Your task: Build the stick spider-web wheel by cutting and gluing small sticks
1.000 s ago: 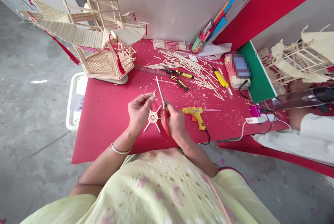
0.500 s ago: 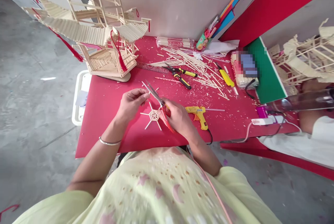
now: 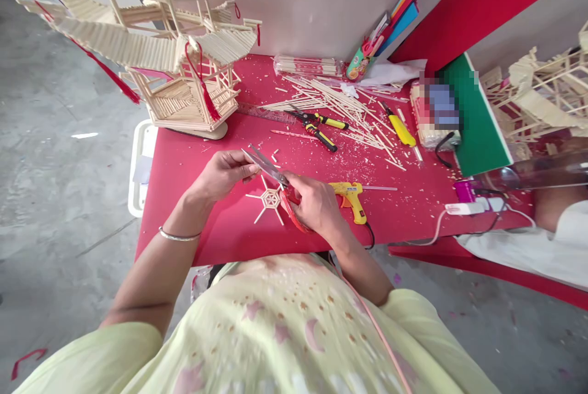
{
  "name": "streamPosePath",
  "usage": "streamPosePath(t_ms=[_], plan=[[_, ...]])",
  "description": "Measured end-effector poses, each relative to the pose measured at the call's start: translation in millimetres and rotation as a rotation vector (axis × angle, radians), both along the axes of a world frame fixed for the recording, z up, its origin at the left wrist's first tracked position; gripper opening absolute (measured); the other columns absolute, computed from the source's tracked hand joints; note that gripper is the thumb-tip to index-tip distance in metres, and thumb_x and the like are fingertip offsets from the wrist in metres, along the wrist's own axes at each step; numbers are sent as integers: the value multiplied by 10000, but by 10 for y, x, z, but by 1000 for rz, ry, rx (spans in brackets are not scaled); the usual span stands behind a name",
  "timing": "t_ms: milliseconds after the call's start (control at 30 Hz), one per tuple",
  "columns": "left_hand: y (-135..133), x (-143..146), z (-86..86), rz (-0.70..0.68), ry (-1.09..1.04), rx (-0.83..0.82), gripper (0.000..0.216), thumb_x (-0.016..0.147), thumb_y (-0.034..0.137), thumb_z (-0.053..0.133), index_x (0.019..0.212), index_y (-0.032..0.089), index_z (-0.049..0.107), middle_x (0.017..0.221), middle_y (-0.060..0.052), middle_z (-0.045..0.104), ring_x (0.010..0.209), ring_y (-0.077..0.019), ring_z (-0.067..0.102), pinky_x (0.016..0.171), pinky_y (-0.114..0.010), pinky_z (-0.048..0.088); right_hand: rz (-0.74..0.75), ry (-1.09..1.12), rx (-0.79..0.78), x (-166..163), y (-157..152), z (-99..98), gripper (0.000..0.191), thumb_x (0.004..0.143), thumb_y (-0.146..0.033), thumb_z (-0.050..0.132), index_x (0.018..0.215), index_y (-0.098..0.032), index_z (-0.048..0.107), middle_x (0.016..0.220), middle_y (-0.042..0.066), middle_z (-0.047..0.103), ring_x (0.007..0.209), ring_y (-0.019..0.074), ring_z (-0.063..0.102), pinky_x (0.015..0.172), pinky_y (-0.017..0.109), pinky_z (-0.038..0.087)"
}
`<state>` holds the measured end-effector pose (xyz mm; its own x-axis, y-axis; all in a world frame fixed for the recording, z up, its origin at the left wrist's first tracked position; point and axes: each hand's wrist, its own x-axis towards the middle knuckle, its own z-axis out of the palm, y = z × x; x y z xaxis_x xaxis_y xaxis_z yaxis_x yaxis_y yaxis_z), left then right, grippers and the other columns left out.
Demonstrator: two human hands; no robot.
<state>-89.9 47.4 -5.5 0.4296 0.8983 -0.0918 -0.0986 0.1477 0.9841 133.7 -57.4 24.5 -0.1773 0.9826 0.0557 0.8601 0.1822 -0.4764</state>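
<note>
My left hand (image 3: 224, 174) is closed in a pinch beside the scissor blades, with a thin wooden stick at its fingertips that is mostly hidden. In my right hand (image 3: 315, 199) are scissors (image 3: 266, 165) with red handles, their blades slightly apart and pointing toward my left fingers. Below the blades, a small wheel-shaped piece of wooden sticks (image 3: 270, 199) lies flat on the red table (image 3: 184, 234), its spokes reaching out from a hexagonal centre. A few short stick bits (image 3: 274, 152) lie just beyond the scissors.
A stick-built pagoda (image 3: 184, 106) with red tassels stands at the left. Loose sticks (image 3: 337, 103), pliers (image 3: 316, 127) and a yellow-handled tool (image 3: 400, 127) lie at the back. A yellow glue gun (image 3: 351, 198) rests at right, near a power strip (image 3: 466, 207) and another person's arm (image 3: 554, 204).
My left hand and the scissors have shifted slightly left, and the blades now lie across its fingertips. The stick end that stuck out there no longer shows. The view has shifted a little.
</note>
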Motion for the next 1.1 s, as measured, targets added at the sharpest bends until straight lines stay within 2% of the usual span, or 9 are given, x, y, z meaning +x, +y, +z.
streamPosePath(t_ms=[100, 200, 300, 467, 567, 700, 800, 933, 1100], plan=[[-11, 11, 18, 33, 2, -65, 290, 646, 403, 929, 775, 170, 815, 655, -63, 670, 561, -119, 541, 530, -267, 445, -69, -56, -10, 0, 11, -40, 396, 969, -435, 548, 1308, -275, 679, 799, 27, 763, 725, 193, 690, 680, 270, 429], [-27, 26, 10, 33, 116, -65, 287, 642, 389, 913, 803, 170, 821, 654, -67, 687, 548, -124, 545, 512, -261, 438, -198, -104, -10, 24, 178, -102, 404, 1006, -463, 494, 1289, -248, 686, 726, 37, 737, 640, 193, 659, 642, 284, 415], [-45, 27, -64, -29, 324, -7, 206, 689, 338, 836, 808, 171, 814, 697, -74, 732, 589, -151, 607, 548, -263, 467, -293, -170, -2, 65, 516, -211, 477, 1017, -499, 495, 1310, -161, 661, 791, 114, 739, 712, 244, 680, 686, 342, 465], [-113, 14, -215, -107, 652, 166, 152, 776, 279, 664, 794, 187, 784, 742, -55, 753, 681, -181, 658, 632, -278, 468, -303, -210, 89, 44, 854, -344, 503, 964, -316, 598, 1388, -46, 587, 1079, 248, 712, 1018, 339, 667, 872, 474, 511], [-186, 35, -247, -116, 852, 267, 164, 809, 268, 621, 788, 201, 769, 716, -43, 728, 650, -174, 619, 618, -284, 417, -226, -165, 209, -23, 597, -296, 426, 1009, -305, 532, 1377, -103, 602, 1317, 235, 630, 1201, 344, 583, 1005, 500, 463], [-274, 76, -267, -122, 988, 353, 164, 830, 269, 602, 773, 213, 745, 813, -67, 716, 715, -193, 614, 638, -297, 399, -79, -59, 159, -93, -28, -320, 304, 1059, -302, 449, 1186, -206, 707, 1082, 111, 718, 1028, 238, 626, 931, 371, 483], [-298, 100, -284, -122, 1012, 391, 163, 828, 268, 598, 757, 207, 731, 925, -86, 693, 797, -206, 623, 666, -297, 413, -85, -5, 155, -124, -354, -501, 266, 1043, -281, 487, 1134, -213, 727, 1082, 99, 713, 1037, 229, 617, 918, 345, 484], [-297, 133, -297, -89, 1022, 317, 144, 808, 284, 629, 727, 197, 711, 892, -71, 669, 771, -195, 601, 667, -300, 415, -103, 24, 166, -131, -460, -751, 280, 1020, -227, 501, 1191, -224, 723, 1133, 100, 690, 1067, 235, 592, 929, 351, 484], [-312, 176, -286, -28, 996, 216, 154, 774, 321, 671, 715, 193, 735, 814, -48, 678, 716, -178, 583, 658, -294, 424, -52, 9, 154, -91, -427, -816, 318, 1013, -197, 497, 1242, -242, 713, 1160, 101, 670, 1081, 247, 563, 934, 371, 481]])
